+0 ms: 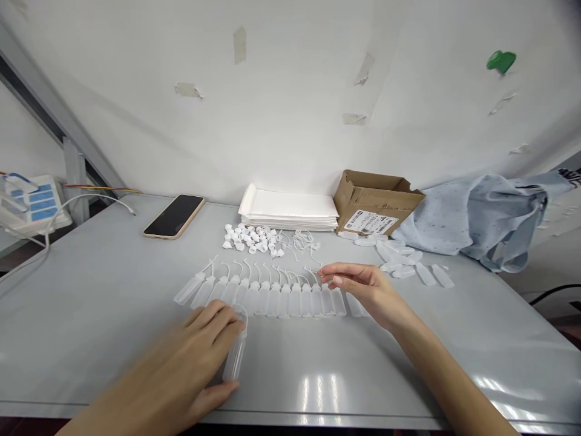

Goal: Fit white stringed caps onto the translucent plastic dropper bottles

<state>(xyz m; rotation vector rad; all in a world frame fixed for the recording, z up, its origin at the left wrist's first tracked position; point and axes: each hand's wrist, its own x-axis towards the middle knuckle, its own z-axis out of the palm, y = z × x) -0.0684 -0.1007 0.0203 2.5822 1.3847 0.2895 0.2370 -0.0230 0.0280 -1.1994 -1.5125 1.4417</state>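
Observation:
My left hand (206, 339) is closed around a small translucent plastic bottle (235, 358), held tilted with a thin white cord curving at its top. Just beyond it stretches a row of similar bottles (272, 300), lying side by side with white cords at their necks. Over the row's right end is my right hand (363, 287), its thumb and fingers drawn together near the cords. Whatever is between those fingertips is too small to make out. Behind the row lie a pile of white caps (254, 238) and a tangle of loose white cords (304, 241).
A phone (175, 216) lies at the back left. White padded envelopes (290, 206) are stacked by the wall, beside an open cardboard box (379, 203). More loose bottles (403, 257) lie at right, before light blue cloth (472, 212). A white device (36, 206) and cable are far left.

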